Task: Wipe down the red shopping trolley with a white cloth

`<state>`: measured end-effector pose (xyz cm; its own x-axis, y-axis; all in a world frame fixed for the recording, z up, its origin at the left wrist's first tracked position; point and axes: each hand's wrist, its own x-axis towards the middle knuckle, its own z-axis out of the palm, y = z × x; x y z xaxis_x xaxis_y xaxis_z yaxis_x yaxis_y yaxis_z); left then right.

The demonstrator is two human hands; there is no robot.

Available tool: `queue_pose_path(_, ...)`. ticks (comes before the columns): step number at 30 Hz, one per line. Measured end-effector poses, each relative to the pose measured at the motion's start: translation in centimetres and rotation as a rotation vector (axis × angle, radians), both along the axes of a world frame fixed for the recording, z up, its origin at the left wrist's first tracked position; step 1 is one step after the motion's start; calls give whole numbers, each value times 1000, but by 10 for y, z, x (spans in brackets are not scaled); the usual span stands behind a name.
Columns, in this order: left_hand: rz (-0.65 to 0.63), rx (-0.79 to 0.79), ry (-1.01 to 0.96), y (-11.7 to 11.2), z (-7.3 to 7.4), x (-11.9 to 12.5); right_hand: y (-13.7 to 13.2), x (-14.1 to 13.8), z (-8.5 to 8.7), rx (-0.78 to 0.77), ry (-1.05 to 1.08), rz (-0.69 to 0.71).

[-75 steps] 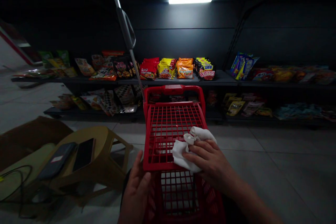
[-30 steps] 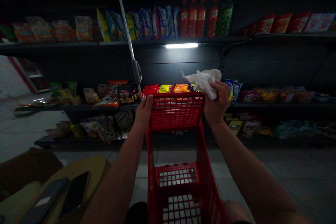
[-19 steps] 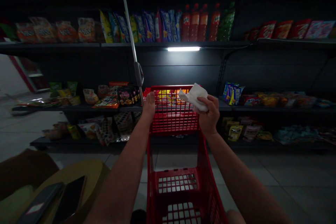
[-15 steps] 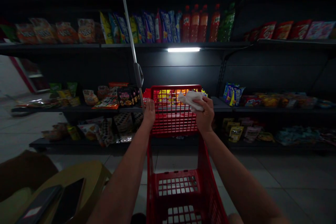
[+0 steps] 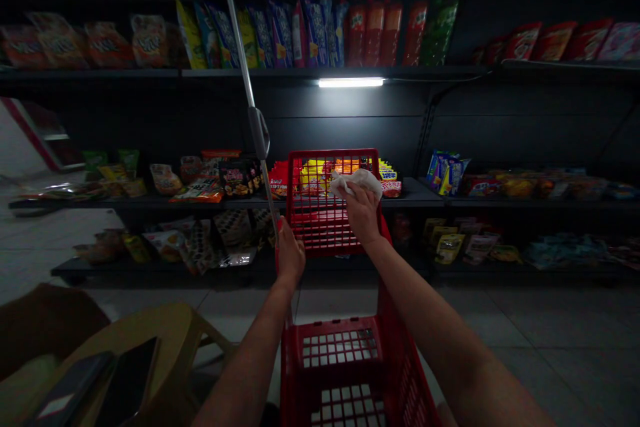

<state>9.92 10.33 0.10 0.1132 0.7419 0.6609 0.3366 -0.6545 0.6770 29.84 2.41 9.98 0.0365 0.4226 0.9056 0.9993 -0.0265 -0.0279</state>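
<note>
Our right hand (image 5: 361, 212) bunches a soft, light white cloth (image 5: 356, 181) against the stiff red basket (image 5: 327, 203); left hand (image 5: 289, 255) grips its edge.

Both forearms were bare, no sleeves in view. Left hand (image 5: 290, 255) and right hand (image 5: 362, 212) showed no gloves or rings

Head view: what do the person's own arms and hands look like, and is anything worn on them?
Both forearms are bare as far as the frame shows. The left hand and right hand carry no glove. No sleeve, watch, ring or marking shows, though the light is too dim to rule out small ones.
</note>
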Motion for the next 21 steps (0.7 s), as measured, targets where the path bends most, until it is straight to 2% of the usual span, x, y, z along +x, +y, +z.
queue_pose_path(3,65,112,124,-6,-3,3,15,-20,8,-45,-43,100)
queue_pose_path(7,60,186,185,-7,-5,2,29,-60,17,-196,-290,222)
queue_pose_path(9,54,185,188,-4,-6,1,28,-62,20,-198,-367,196)
queue_pose_path(11,53,170,176,-2,-6,-1,21,-48,21,-175,-389,153)
queue_pose_path(13,48,158,161,-1,-6,-2,11,-23,20,-161,-335,92)
queue_pose_path(16,54,155,156,-3,-4,-1,1,5,18,-100,-114,-48)
queue_pose_path(18,69,155,152,-5,-4,0,4,1,17,-44,24,-117)
queue_pose_path(21,60,161,131,-7,-4,1,19,-37,17,-80,6,-82)
